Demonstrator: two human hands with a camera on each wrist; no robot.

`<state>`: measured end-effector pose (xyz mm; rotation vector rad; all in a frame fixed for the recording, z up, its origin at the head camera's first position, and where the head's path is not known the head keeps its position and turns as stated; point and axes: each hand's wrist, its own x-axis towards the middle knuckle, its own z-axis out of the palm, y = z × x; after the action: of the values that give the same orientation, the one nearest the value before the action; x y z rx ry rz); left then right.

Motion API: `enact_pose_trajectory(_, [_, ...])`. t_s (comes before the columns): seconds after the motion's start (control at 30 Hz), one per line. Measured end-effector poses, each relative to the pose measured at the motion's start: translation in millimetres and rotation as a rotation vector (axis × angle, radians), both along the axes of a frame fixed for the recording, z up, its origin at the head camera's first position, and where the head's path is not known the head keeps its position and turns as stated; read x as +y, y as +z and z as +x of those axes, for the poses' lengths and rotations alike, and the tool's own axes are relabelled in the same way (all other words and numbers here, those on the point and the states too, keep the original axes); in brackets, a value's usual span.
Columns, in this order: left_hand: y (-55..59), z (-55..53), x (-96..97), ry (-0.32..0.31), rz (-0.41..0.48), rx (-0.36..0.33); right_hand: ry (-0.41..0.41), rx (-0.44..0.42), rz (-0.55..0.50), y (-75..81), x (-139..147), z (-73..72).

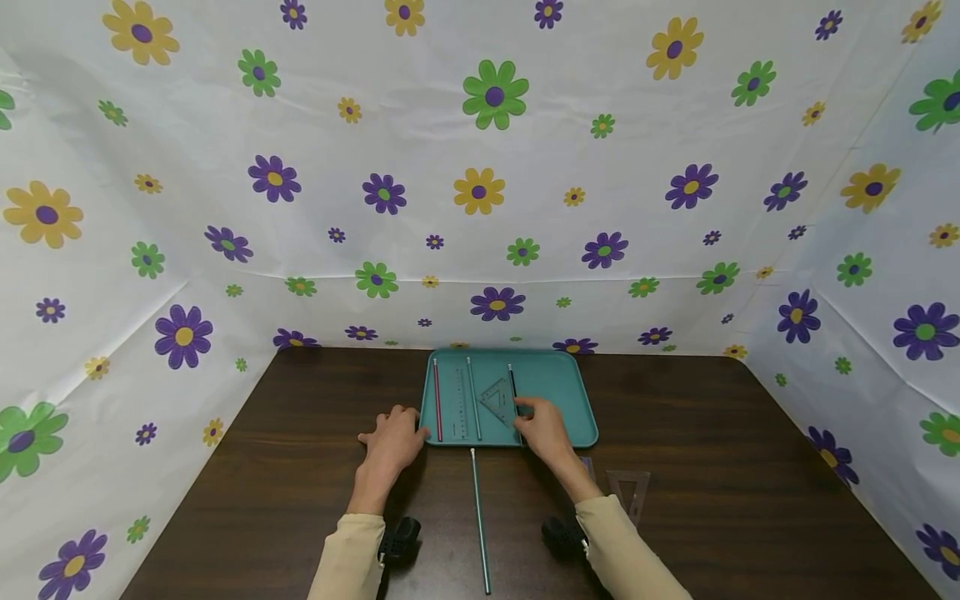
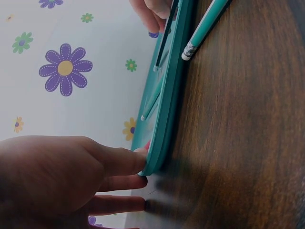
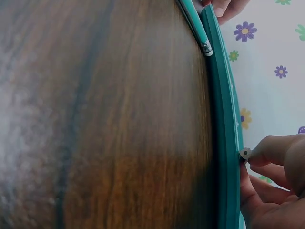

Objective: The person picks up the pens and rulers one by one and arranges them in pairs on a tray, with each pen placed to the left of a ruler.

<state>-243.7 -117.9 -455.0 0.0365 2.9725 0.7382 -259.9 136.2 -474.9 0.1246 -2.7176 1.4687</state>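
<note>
near the middle of the teal tray, the right hand pinches a dark pencil between thumb and fingers, towards its near end, a grip that probably lets its angle be turned finely. the pencil lies over the tray, beside a clear set square; whether it touches the tray's floor i cannot tell. at the near left corner the left hand, fingers straight and spread, rests its thumb on the rim, likely to steady the tray against sliding. further left inside, a green pencil, a clear ruler and a red pencil lie roughly parallel, perhaps so that none covers another. on the desk, a second green pencil has its eraser end just beside the tray's near edge; a clear triangle lies to the right, apart from the tray.
</note>
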Motion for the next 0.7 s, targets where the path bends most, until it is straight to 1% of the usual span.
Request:
enact_pose_trajectory(0.17, [-0.5, -0.1, 0.2, 0.003, 0.006, -0.001, -0.029, 0.032, 0.038, -2.9, 0.1, -3.3])
enact_pose_trajectory(0.33, [-0.6, -0.2, -0.1, 0.003, 0.003, -0.003, -0.03, 0.059, 0.106, -4.7, -0.3, -5.5])
enact_pose_trajectory(0.53, [-1.9, -1.3, -0.4, 0.004, 0.001, -0.001, 0.019, 0.084, 0.27, -0.1, -2.3, -5.3])
enact_pose_trajectory(0.63, [-2.3, -1.3, -0.6, 0.001, -0.001, -0.005, 0.039, 0.086, 0.3, 1.0, -2.8, -3.8])
enact_pose_trajectory(0.7, [-2.4, -1.1, -0.6, 0.0, 0.0, -0.005, 0.04, 0.077, 0.295, 0.7, -3.4, -2.8])
